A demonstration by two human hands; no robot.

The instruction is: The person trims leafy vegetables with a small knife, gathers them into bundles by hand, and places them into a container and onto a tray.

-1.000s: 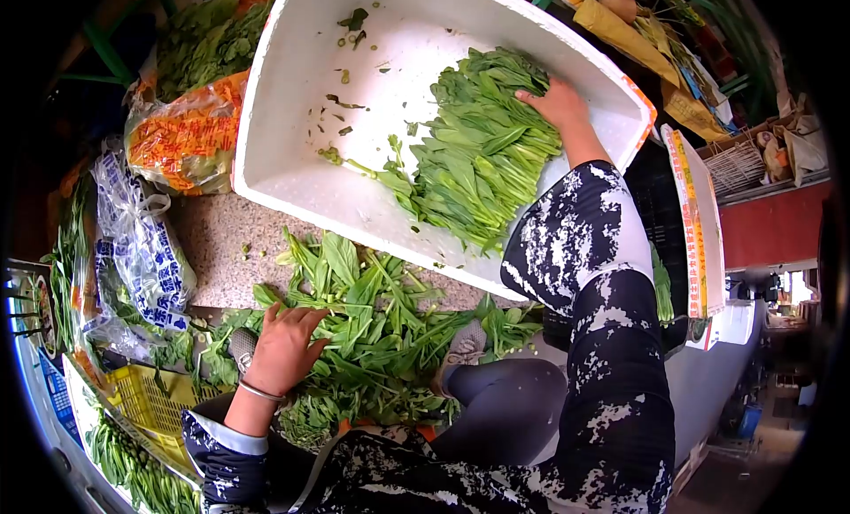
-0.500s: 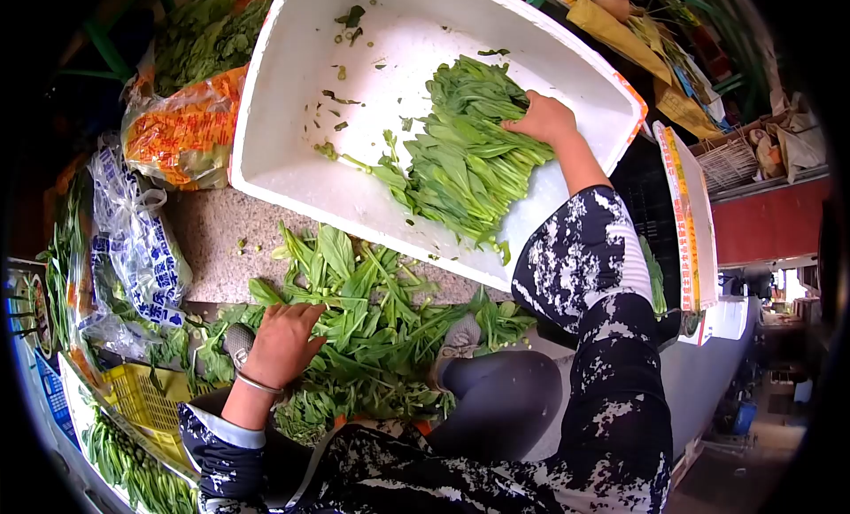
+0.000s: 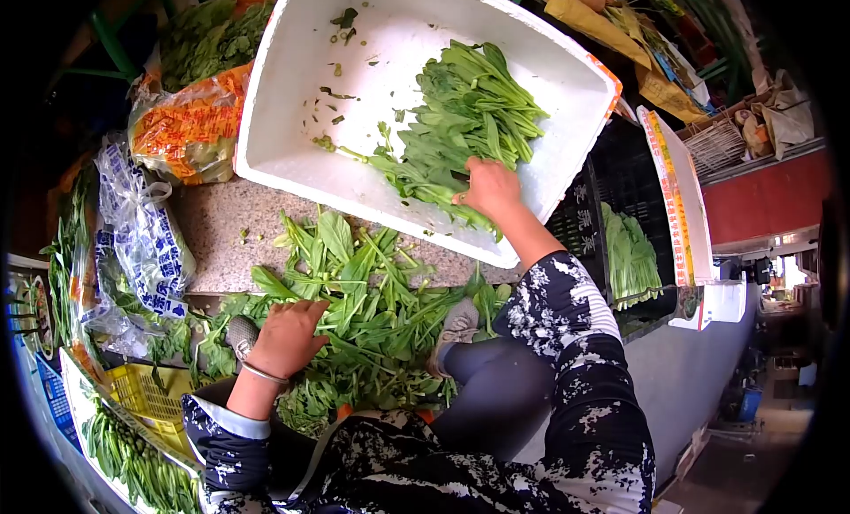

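Greens (image 3: 478, 107) heaped in foam box (image 3: 398, 36) at 12 o'clock, heap toward the box's 3 o'clock side. Change: right hand (image 3: 490, 195) has gone from the heap's 2 o'clock edge to its 6 o'clock edge, and the upper stalk ends now point to 3 o'clock where they pointed to 5. Likely meaning: far side let go, top of heap turned, handling now on the near stalks; lower stalks look less lined up than the top ones. Right hand fairly narrow, fingers bent over those stalks; gripping or only touching, can't tell. Left hand (image 3: 288, 337) at 8 o'clock, loosely half open, nothing seen in it, hardly moved, by the loose leaves (image 3: 354, 279) that spread over the slab (image 3: 226, 208) edge. Scraps (image 3: 343, 20) sit at the box's 10 o'clock, apart from the heap. Black crate (image 3: 574, 239) at 3 o'clock holds another bunch (image 3: 630, 257), now in fuller view.
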